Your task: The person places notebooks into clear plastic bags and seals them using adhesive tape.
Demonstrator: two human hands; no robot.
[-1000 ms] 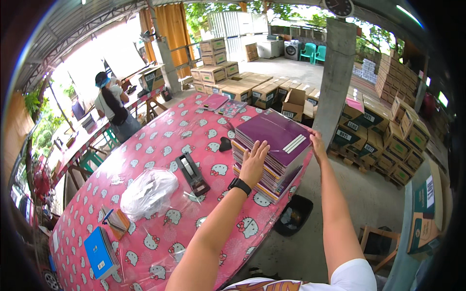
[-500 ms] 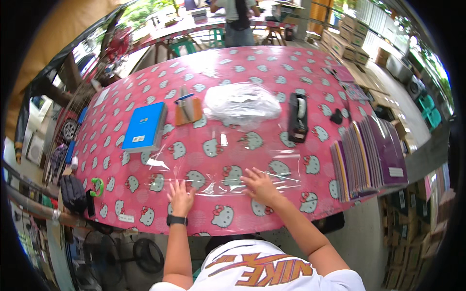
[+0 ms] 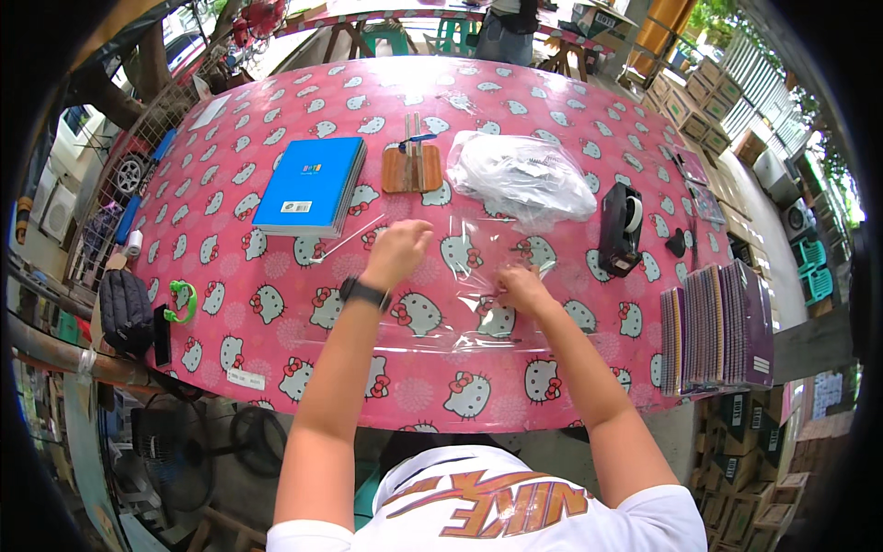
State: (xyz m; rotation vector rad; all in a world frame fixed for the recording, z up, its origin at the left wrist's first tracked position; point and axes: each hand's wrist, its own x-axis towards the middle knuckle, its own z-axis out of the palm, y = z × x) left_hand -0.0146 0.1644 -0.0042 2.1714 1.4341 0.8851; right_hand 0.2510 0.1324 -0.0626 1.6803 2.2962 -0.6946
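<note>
A clear plastic sheet lies across the near middle of the pink patterned table, its creases catching the light. Over its far left part is my left hand, fingers curled closed; what they hold, if anything, does not show. My right hand pinches the sheet farther right, where the film bunches up around the fingertips. A blue-covered stack of notebooks lies beyond my left hand. Beyond both hands sit a crumpled clear plastic bundle and a wooden block with rulers and a blue pen on it.
A black tape dispenser stands right of the plastic bundle. Purple spiral notebooks are stacked at the right edge. A black pouch, a phone and a green strap lie at the left edge. A person stands by another table behind.
Both hands have moved away from me over the sheet and gone from spread fingers to curled ones. The sheet's far part is now bunched. The view has shifted.
</note>
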